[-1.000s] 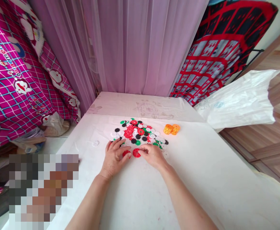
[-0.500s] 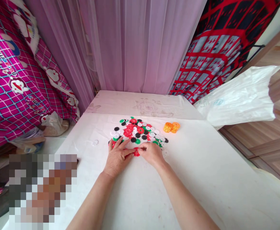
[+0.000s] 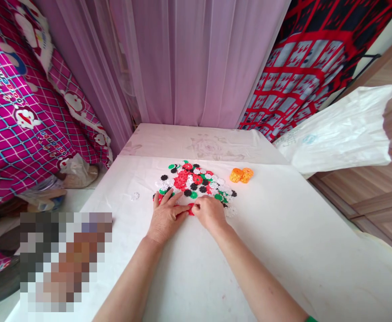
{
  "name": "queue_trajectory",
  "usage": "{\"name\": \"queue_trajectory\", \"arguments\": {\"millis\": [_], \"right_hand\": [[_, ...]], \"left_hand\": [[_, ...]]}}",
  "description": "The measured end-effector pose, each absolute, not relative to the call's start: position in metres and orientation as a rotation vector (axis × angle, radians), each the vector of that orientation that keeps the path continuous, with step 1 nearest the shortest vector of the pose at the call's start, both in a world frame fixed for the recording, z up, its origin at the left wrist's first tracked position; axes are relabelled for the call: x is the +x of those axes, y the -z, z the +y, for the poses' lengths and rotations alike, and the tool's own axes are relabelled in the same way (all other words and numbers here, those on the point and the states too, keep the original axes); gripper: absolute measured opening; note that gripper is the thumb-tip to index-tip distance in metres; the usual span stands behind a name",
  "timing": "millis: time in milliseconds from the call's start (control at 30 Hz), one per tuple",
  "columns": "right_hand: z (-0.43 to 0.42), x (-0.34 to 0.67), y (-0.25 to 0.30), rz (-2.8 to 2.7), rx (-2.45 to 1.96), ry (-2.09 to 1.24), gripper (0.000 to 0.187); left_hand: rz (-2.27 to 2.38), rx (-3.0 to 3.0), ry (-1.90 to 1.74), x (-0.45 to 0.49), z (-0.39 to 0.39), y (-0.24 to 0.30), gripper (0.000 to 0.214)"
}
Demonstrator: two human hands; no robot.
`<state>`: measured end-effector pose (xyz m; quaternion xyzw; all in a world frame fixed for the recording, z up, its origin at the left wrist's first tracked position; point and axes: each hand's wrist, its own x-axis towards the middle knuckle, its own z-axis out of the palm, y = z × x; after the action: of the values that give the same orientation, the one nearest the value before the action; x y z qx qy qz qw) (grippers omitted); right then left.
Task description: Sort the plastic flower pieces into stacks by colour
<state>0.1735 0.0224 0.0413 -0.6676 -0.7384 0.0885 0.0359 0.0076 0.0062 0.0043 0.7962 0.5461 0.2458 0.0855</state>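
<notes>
Between my two hands lies a red notched plastic disc [image 3: 191, 209] on the white table, partly covered by fingers. My left hand [image 3: 165, 216] rests with its fingers spread over the near left edge of a disc pile, and its index finger and thumb reach to the red disc. My right hand [image 3: 210, 213] is closed in a pinch at that disc's right side; the fingertips are partly hidden. Just beyond both hands spreads the pile of loose interlocking discs [image 3: 194, 180] in red, white, black and green.
Orange joined discs [image 3: 241, 175] stand to the right of the pile. A single clear disc [image 3: 135, 196] lies at the left. A white plastic bag [image 3: 343, 129] hangs over the table's right edge. Purple curtains [image 3: 189, 62] close off the far side.
My right hand has turned slightly, its fingers curling more over the red disc. My left hand stays in place. The whole view has shifted a little.
</notes>
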Motion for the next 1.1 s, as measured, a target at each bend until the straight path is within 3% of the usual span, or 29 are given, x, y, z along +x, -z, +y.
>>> {"name": "queue_trajectory", "arguments": {"millis": [367,733,967,1100], "right_hand": [[0.02,0.167,-0.035,-2.18,-2.077,-0.236,0.022],[0.025,0.201,-0.013,-1.877,-1.658,-0.786,0.026],[0.027,0.206,-0.012,-1.884,-1.618,-0.713,0.027],[0.05,0.21,-0.023,-1.89,-1.717,-0.488,0.02]], "left_hand": [[1.631,2.366,-0.73,0.006,0.008,-0.001,0.022],[1.57,2.393,-0.719,0.003,0.01,0.0,0.023],[1.521,2.365,-0.769,-0.001,0.01,0.003,0.027],[1.528,2.248,-0.947,-0.004,0.015,0.009,0.027]]}}
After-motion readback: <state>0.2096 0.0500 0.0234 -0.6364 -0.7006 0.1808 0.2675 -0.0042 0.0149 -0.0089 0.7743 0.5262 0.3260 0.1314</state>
